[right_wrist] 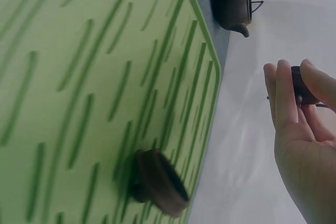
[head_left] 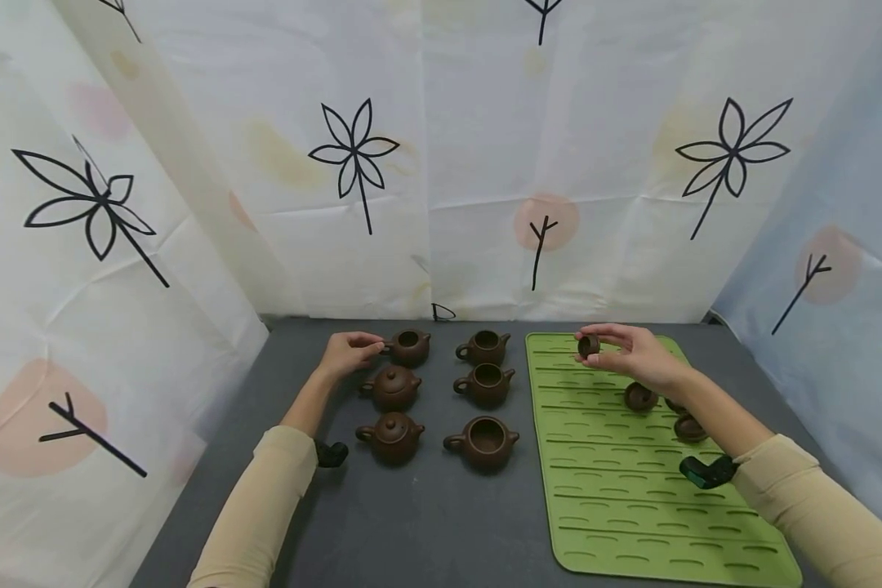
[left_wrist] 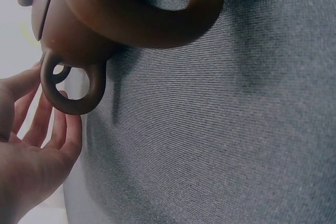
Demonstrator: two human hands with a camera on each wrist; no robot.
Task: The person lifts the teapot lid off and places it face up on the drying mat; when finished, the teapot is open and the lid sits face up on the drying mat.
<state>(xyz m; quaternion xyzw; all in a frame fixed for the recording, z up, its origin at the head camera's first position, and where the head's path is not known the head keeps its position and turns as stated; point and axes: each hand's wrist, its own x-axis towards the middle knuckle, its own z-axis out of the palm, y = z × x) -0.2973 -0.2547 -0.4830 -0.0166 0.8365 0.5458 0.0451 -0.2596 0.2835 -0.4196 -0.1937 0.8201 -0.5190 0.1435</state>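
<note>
At the back left of the table, my left hand [head_left: 349, 353] pinches the handle of a lidless brown teapot [head_left: 409, 348]. In the left wrist view, the lidded teapot [left_wrist: 79, 35] in front hides most of that pot. Over the far part of the mat, my right hand [head_left: 635, 356] holds a small brown teapot lid [head_left: 589, 346] between thumb and fingers. The right wrist view shows this lid [right_wrist: 300, 85] partly covered by the fingers. Below the right hand, another lid [head_left: 640, 397] lies hollow side up on the green mat [head_left: 603, 523].
Two lidded teapots, one at mid-left [head_left: 392, 389] and a nearer one [head_left: 390, 439], stand in the left column. Beside them is a column of lidless teapots: back [head_left: 483, 351], middle [head_left: 485, 387], front [head_left: 485, 449]. More lids [head_left: 690, 428] lie under the right forearm. A patterned curtain [head_left: 485, 163] encloses the table.
</note>
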